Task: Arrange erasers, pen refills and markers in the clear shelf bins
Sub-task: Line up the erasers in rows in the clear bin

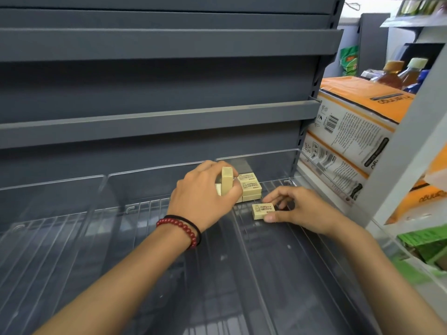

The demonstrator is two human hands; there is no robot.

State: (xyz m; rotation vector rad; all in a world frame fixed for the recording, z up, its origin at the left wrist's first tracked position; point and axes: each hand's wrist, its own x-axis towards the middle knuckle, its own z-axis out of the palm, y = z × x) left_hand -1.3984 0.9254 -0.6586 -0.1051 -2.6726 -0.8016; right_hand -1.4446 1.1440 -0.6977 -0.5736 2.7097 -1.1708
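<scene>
Cream-coloured erasers with printed labels lie in the rightmost clear shelf bin [271, 163]. A small stack of erasers [251, 188] sits near the bin's back. My left hand [205, 197], with a red bead bracelet at the wrist, grips several erasers [227, 181] held upright on edge just left of that stack. My right hand [302, 211] pinches a single eraser [263, 210] lying flat on the bin floor, in front of the stack. No pen refills or markers are in view.
Clear dividers [104, 187] split the ribbed shelf floor into bins. Grey metal shelves [157, 122] rise above and behind. To the right stand orange-and-white cartons [350, 131], bottles [396, 73] and green packets [425, 243] on a neighbouring rack.
</scene>
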